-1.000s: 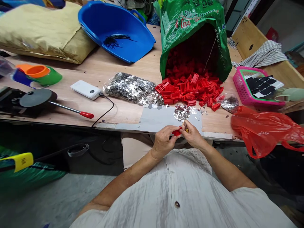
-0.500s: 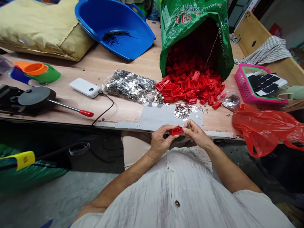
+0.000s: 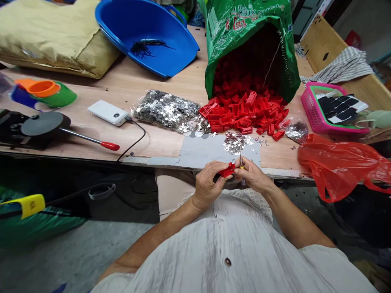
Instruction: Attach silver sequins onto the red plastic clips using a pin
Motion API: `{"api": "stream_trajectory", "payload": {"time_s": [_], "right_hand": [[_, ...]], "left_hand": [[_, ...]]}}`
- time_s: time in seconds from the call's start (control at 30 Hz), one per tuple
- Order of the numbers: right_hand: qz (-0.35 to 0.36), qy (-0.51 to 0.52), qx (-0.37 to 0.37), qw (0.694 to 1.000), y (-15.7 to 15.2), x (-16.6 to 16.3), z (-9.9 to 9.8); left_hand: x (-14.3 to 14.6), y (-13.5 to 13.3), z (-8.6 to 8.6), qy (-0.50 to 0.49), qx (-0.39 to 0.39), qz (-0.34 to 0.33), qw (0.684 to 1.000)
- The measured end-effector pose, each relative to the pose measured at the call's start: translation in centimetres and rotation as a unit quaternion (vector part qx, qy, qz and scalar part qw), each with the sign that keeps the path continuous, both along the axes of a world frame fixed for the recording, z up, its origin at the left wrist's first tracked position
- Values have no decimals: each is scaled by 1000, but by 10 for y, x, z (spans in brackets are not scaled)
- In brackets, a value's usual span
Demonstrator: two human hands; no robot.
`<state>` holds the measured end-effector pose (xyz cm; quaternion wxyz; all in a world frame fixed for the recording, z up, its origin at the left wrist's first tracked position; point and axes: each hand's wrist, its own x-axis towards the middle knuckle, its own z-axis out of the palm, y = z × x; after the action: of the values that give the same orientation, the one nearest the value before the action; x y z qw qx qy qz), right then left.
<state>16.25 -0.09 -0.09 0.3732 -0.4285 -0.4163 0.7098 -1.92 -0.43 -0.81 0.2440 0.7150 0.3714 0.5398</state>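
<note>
Between the thumb and fingers of my left hand (image 3: 209,181) is a small red plastic housing (image 3: 226,171), held just off the table's front edge. My right hand (image 3: 252,175) is closed around a small screwdriver (image 3: 242,166) with a yellow band, its thin metal shaft pointing up and away from me. The right fingertips touch the housing's right end; whether they pinch a small part there is hidden. Just beyond the hands, a pile of small silvery metal pieces (image 3: 234,143) lies on a grey sheet (image 3: 198,151).
A green sack (image 3: 247,24) spills red housings (image 3: 241,112) behind the pile. Left of it lie a bag of metal pieces (image 3: 168,108) and a white power bank (image 3: 107,112). A red plastic bag (image 3: 342,158) hangs over the edge at right, near a pink basket (image 3: 314,108).
The red housing has tilted, its right end turning up. My right hand has shifted slightly, and the screwdriver shows more of its length. Both hands keep their hold.
</note>
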Motion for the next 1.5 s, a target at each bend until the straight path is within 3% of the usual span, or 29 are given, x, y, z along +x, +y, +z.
{"api": "stream_trajectory", "payload": {"time_s": [0.47,0.83,0.97,1.07,1.13,1.17,1.23,1.3,1.4,1.5], "right_hand": [[20,5,7,1000,-2,1,-2],[27,39,-24,999,-7,-2,-4],[42,41,-28,998,-10,-1,-7],[60,-51,19,997,-6,12,-8],[-3,-212,94,973,3,28,-8],[-58,-312,136,938,9,38,-8],[-145,-496,177,838,21,56,-10],[-153,-601,176,765,31,69,-14],[-124,-660,163,723,40,76,-19],[-117,-671,152,717,43,73,-22]], "left_hand": [[-3,-3,1,21,-56,7,998],[-11,-5,-5,-37,-73,-43,996],[-15,0,-13,-116,-153,-86,978],[-15,4,-16,-194,-260,-126,938],[-14,5,-17,-241,-313,-131,910],[-13,5,-17,-260,-330,-128,898],[-12,6,-17,-285,-354,-121,882],[-12,6,-17,-287,-365,-119,878],[-12,8,-18,-264,-359,-116,888],[-14,9,-19,-250,-352,-114,895]]}}
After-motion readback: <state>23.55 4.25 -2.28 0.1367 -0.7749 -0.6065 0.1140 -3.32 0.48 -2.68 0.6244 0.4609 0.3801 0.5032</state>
